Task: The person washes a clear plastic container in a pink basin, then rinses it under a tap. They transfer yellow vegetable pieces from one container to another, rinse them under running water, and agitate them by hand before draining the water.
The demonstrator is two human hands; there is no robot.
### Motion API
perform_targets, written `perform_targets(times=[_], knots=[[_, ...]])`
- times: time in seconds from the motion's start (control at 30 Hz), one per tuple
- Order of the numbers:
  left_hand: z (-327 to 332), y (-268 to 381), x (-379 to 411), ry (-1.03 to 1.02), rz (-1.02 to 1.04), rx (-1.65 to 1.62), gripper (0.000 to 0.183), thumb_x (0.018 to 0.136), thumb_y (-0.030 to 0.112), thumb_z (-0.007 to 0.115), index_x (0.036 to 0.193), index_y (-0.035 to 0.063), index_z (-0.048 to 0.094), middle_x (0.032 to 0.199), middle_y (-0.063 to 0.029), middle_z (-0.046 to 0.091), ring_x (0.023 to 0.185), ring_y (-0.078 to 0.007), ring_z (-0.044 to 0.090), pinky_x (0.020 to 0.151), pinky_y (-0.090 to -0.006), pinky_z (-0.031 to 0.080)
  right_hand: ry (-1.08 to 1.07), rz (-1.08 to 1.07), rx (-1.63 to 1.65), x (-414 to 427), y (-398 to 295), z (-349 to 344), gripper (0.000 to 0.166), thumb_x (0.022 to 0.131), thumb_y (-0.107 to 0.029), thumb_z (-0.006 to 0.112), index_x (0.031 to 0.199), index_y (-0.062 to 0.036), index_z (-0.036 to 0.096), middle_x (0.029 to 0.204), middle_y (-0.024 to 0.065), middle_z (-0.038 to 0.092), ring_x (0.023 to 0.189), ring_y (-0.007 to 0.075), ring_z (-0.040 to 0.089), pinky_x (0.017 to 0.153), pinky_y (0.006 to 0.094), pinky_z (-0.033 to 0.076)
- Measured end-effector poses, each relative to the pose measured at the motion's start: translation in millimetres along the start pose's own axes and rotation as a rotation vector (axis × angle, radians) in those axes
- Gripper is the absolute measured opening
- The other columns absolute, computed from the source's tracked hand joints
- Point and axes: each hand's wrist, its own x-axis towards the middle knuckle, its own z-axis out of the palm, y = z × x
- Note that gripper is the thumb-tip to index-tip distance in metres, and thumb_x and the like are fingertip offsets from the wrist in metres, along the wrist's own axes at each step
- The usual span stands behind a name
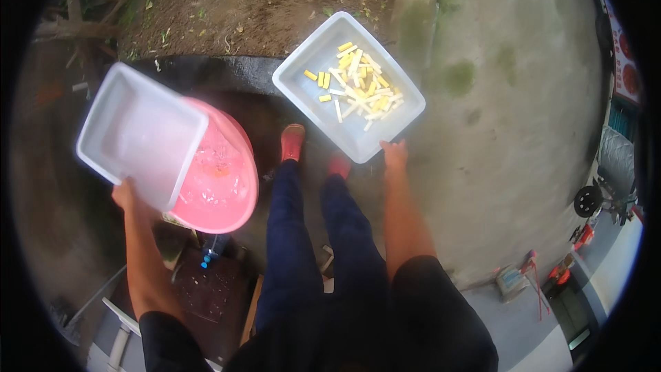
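Note:
My left hand [125,194] grips the near rim of a white plastic tub [142,124] that has nothing in it. The tub is held over one side of a round pink basin [242,165], hiding part of it; water glints in the basin. By its near corner my right hand [395,153] holds a second white plastic tub [310,88]. Inside that one lies a loose heap of pale and yellow cut sticks [361,82], some of them short yellow pieces. What they are made of I cannot tell.
Beyond a low concrete kerb [227,72] is bare soil [289,15]. Concrete paving [496,139] spreads to the right. A faucet with a blue handle [206,258] sits below the basin, beside a dark brown board [206,289]. A sack [511,283] and a wheel [587,201] are at the right.

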Motion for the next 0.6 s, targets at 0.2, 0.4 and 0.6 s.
perform_targets(times=[0.2, 0.4, 0.6], knots=[[19, 13, -17, 0.173, 0.366, 0.900, 0.029, 0.075, 0.015, 0.050, 0.094, -0.0040, 0.061, 0.091, -0.0222, 0.063, 0.083, -0.0393, 0.061, 0.074, -0.0435, 0.049, -0.029, 0.146, 0.425, 33, 10, 25, 0.045, 0.067, -0.002, 0.068, 0.107, 0.0082, 0.050, 0.096, 0.0142, 0.059, 0.080, 0.0240, 0.059, 0.068, 0.0338, 0.049], [82, 10, -25, -0.117, 0.510, 0.552, 0.032, 0.070, 0.008, 0.051, 0.099, -0.0027, 0.060, 0.088, -0.0213, 0.064, 0.084, -0.0360, 0.062, 0.076, -0.0405, 0.047, -0.094, 0.314, 0.546, -4, -53, -4, 0.038, 0.065, 0.005, 0.059, 0.102, 0.0093, 0.053, 0.085, 0.0124, 0.059, 0.072, 0.0222, 0.058, 0.062, 0.0318, 0.048], [177, 73, -116, -0.213, 0.847, 0.265, 0.049, 0.065, -0.006, 0.053, 0.113, -0.0053, 0.049, 0.109, -0.0201, 0.055, 0.105, -0.0353, 0.051, 0.096, -0.0367, 0.037, 0.026, 0.063, 0.438, -84, -117, -106, 0.035, 0.065, -0.001, 0.057, 0.100, 0.0055, 0.056, 0.078, 0.0108, 0.059, 0.068, 0.0207, 0.058, 0.060, 0.0327, 0.047]])
